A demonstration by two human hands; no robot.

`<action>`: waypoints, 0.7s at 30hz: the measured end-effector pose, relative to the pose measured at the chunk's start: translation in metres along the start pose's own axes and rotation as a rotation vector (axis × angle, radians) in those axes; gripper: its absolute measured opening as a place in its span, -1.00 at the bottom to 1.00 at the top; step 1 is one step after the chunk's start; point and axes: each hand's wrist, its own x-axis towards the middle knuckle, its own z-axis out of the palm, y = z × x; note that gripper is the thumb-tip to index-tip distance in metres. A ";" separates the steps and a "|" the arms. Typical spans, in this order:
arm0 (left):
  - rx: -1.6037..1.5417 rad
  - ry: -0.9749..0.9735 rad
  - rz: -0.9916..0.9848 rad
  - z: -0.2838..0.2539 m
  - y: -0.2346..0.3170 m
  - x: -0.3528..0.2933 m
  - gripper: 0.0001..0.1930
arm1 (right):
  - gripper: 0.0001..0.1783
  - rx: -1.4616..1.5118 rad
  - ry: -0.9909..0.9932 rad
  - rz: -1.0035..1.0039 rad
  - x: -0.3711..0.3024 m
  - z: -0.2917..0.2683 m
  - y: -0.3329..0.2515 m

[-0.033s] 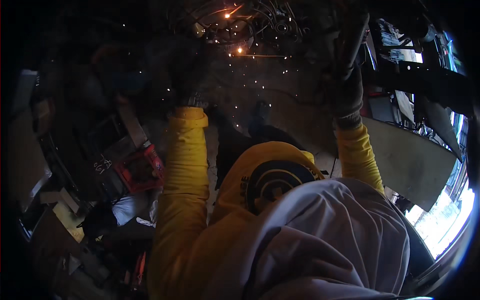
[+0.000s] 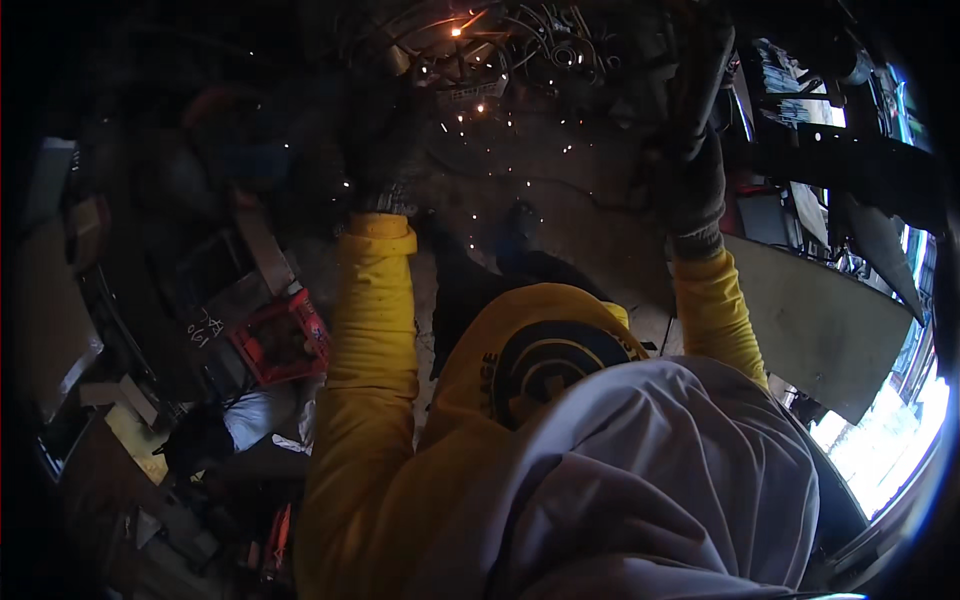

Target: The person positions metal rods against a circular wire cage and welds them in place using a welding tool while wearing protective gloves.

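Sparks at twelve o'clock: gloved left hand (image 2: 385, 165) grips something unclear beside the scrollwork (image 2: 520, 45), right hand (image 2: 690, 185) wraps a dark bar (image 2: 705, 90). Red crate (image 2: 280, 338) at nine; pale board (image 2: 820, 320) edges three.

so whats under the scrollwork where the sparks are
Sparks fall from the metal scrollwork onto a dark floor. The gloved left hand covers its left end; the rest is too dark to tell.

Both arms, in yellow sleeves, stretch up and forward. The left hand (image 2: 385, 160), dark-gloved, is raised and hard to read in the gloom. The right hand (image 2: 692, 185), gloved grey, is closed in a fist.
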 end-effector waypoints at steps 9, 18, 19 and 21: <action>-1.906 0.030 -0.401 -0.103 -0.051 -0.003 -0.80 | -0.41 0.221 -0.089 -0.015 -0.006 0.004 -0.006; -1.965 -0.136 -0.471 -0.101 -0.049 -0.002 -0.79 | -0.39 0.234 -0.108 -0.048 -0.006 0.004 -0.009; -2.018 -0.123 -0.465 -0.098 -0.047 -0.002 -0.79 | -0.39 0.227 -0.106 -0.043 -0.006 0.004 -0.010; -2.260 -0.139 -0.528 -0.094 -0.044 -0.001 -0.83 | -0.38 0.211 -0.101 -0.031 -0.006 0.005 -0.010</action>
